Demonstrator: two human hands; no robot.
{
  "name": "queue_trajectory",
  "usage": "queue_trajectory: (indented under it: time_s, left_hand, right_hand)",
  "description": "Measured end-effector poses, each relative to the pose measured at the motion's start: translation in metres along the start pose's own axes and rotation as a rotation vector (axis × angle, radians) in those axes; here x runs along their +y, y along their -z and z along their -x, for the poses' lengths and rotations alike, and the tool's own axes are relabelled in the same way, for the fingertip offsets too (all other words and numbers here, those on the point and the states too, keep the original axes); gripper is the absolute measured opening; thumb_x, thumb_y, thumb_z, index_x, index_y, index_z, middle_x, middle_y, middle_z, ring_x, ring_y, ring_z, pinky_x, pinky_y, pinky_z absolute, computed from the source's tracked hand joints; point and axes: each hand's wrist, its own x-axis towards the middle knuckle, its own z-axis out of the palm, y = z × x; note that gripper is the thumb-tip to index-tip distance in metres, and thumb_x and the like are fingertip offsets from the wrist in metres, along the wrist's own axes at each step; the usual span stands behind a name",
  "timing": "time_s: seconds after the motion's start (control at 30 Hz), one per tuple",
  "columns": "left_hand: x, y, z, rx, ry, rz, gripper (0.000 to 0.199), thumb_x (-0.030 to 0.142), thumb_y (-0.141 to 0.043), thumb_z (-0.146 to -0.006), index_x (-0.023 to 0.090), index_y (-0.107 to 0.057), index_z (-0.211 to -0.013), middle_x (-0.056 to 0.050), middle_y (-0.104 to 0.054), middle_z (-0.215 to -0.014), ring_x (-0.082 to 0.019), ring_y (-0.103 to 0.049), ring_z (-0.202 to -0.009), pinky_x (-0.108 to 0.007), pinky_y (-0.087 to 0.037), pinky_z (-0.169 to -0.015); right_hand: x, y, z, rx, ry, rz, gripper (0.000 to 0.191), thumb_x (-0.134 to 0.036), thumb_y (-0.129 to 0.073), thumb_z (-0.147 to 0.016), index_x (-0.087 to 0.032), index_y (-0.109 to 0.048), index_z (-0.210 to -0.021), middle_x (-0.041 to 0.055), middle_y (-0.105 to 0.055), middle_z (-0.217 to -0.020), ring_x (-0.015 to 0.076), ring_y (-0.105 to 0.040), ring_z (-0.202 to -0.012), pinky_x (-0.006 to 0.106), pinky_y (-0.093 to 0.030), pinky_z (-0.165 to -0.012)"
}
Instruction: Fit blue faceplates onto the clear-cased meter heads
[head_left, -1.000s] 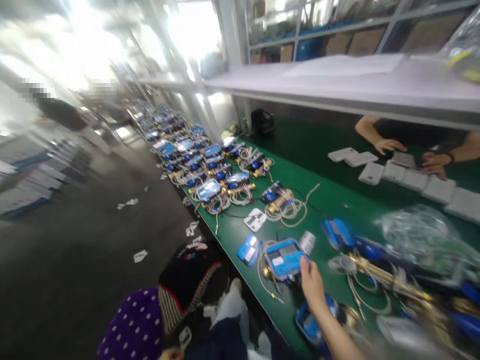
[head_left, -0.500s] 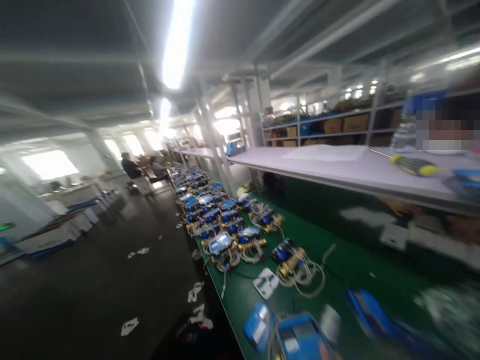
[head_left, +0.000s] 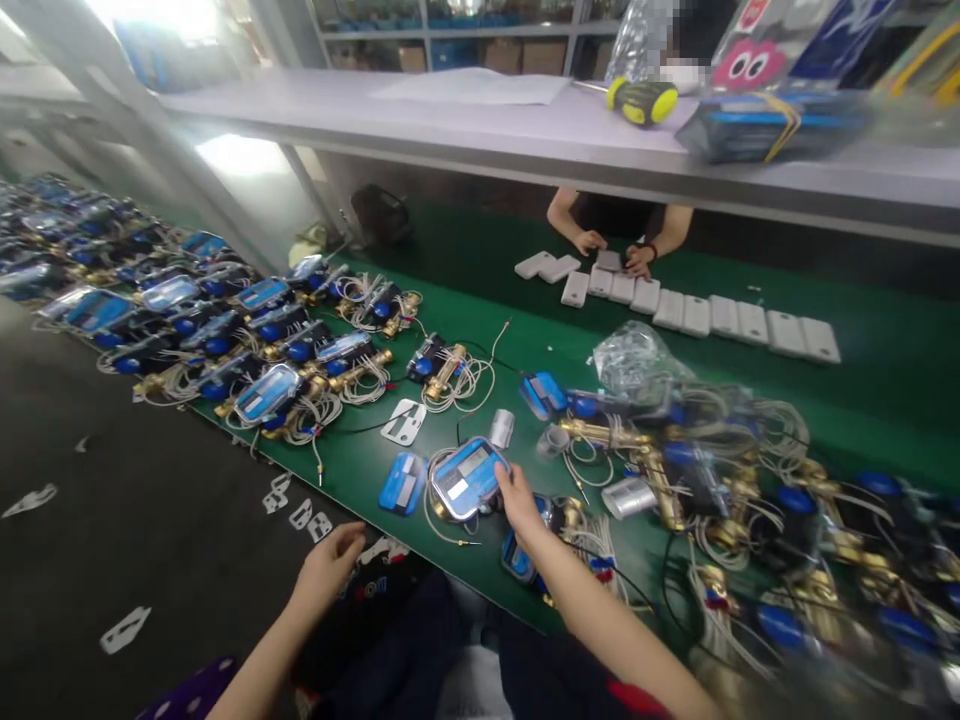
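My right hand has its fingers closed on the right edge of a blue meter with a small display, which is on the green bench. My left hand is off the bench's front edge, with its fingers curled; whatever it may hold is too small to make out. Left of the meter lies a blue face plate, and a white cut-out sheet is behind that. A roll of white labels sits just behind the meter.
Many meters with brass fittings and coiled cables crowd the green bench at left and right. A shelf with a screwdriver crosses above. Beyond, a person's hands work by a row of white cases.
The view has swung right and down onto the bench. Both my hands and forearms now show clearly; before, only a blurred bit of fingers showed at the blue meter.
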Motion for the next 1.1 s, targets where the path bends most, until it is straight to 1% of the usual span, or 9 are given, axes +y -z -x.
queue_trajectory:
  time_s: [0.17,0.33,0.43,0.57,0.7,0.83,0.93,1.03,1.1]
  left_hand:
    - [0.013,-0.006,-0.03,-0.029,-0.107,-0.068,0.028,0.032,-0.061,-0.092,0.014,-0.06,-0.114,-0.008,-0.065,-0.112,-0.022,-0.064,-0.1,-0.045,-0.053,-0.09]
    - [0.029,-0.006,-0.073,0.049,-0.228,-0.168,0.031,0.033,-0.061,-0.093,0.015,-0.058,-0.117,-0.009,-0.063,-0.114,-0.022,-0.063,-0.098,-0.044,-0.054,-0.087]
    - [0.044,-0.008,-0.101,0.087,-0.366,-0.226,0.036,0.034,-0.061,-0.092,0.015,-0.056,-0.122,-0.011,-0.06,-0.121,-0.025,-0.061,-0.107,-0.049,-0.051,-0.093]
    - [0.06,-0.013,-0.129,0.07,-0.608,-0.256,0.044,0.04,-0.055,-0.091,0.015,-0.053,-0.127,-0.015,-0.052,-0.133,-0.032,-0.047,-0.129,-0.056,-0.038,-0.109]
    - [0.068,-0.015,-0.157,-0.013,-0.856,-0.231,0.041,0.042,-0.051,-0.091,0.019,-0.054,-0.126,-0.013,-0.053,-0.134,-0.029,-0.048,-0.13,-0.05,-0.036,-0.113]
    - [0.075,-0.018,-0.181,-0.004,-1.063,-0.146,0.037,0.036,-0.053,-0.092,0.021,-0.053,-0.126,-0.012,-0.052,-0.136,-0.027,-0.051,-0.126,-0.047,-0.04,-0.11]
    - [0.074,-0.023,-0.177,-0.052,-1.189,-0.029,0.04,0.034,-0.057,-0.091,0.026,-0.052,-0.129,-0.01,-0.055,-0.132,-0.026,-0.056,-0.119,-0.043,-0.049,-0.1]
    - [0.066,-0.032,-0.148,-0.27,-1.166,0.094,0.056,0.038,-0.062,-0.087,0.03,-0.043,-0.139,-0.009,-0.054,-0.133,-0.025,-0.061,-0.11,-0.041,-0.055,-0.09]
    - [0.062,-0.045,-0.12,-0.425,-1.104,0.132,0.081,0.037,-0.07,-0.078,0.031,-0.03,-0.148,-0.011,-0.046,-0.143,-0.029,-0.056,-0.121,-0.048,-0.052,-0.097]
  right_hand:
    - [-0.007,0.004,0.01,0.003,-0.019,-0.047,0.067,-0.076,-0.06,-0.07,-0.018,-0.063,-0.104,0.0099,-0.072,-0.106,0.0281,-0.064,-0.103,0.037,-0.047,-0.093]
    - [-0.018,0.001,0.013,0.025,-0.043,-0.096,0.065,-0.074,-0.063,-0.069,-0.018,-0.064,-0.1,0.0096,-0.072,-0.102,0.0284,-0.063,-0.101,0.04,-0.046,-0.094]
    - [-0.022,-0.002,0.018,0.082,-0.053,-0.149,0.062,-0.073,-0.064,-0.068,-0.018,-0.067,-0.097,0.0091,-0.072,-0.1,0.0289,-0.063,-0.1,0.04,-0.046,-0.093]
    - [-0.021,-0.013,0.025,0.197,-0.047,-0.222,0.058,-0.068,-0.067,-0.071,-0.018,-0.071,-0.098,0.0083,-0.074,-0.101,0.0278,-0.064,-0.099,0.038,-0.046,-0.092]
    - [-0.018,-0.026,0.022,0.36,-0.04,-0.351,0.049,-0.062,-0.068,-0.075,-0.015,-0.072,-0.091,0.0056,-0.074,-0.087,0.0233,-0.065,-0.083,0.032,-0.049,-0.078]
    - [-0.024,-0.029,0.019,0.48,-0.006,-0.647,0.039,-0.054,-0.078,-0.069,-0.016,-0.069,-0.074,-0.0003,-0.068,-0.063,0.0166,-0.059,-0.058,0.028,-0.047,-0.058]
    - [-0.036,-0.027,0.029,0.585,0.074,-0.819,0.033,-0.045,-0.083,-0.066,-0.017,-0.07,-0.076,-0.0009,-0.069,-0.061,0.015,-0.058,-0.049,0.026,-0.047,-0.05]
    - [-0.052,-0.027,0.048,0.674,0.139,-0.916,0.023,-0.037,-0.079,-0.071,-0.017,-0.067,-0.072,-0.0003,-0.069,-0.058,0.0145,-0.057,-0.044,0.024,-0.043,-0.041]
    - [-0.066,-0.027,0.062,0.67,0.179,-0.932,0.023,-0.037,-0.075,-0.075,-0.018,-0.065,-0.07,-0.0007,-0.066,-0.053,0.0145,-0.055,-0.041,0.023,-0.04,-0.036]
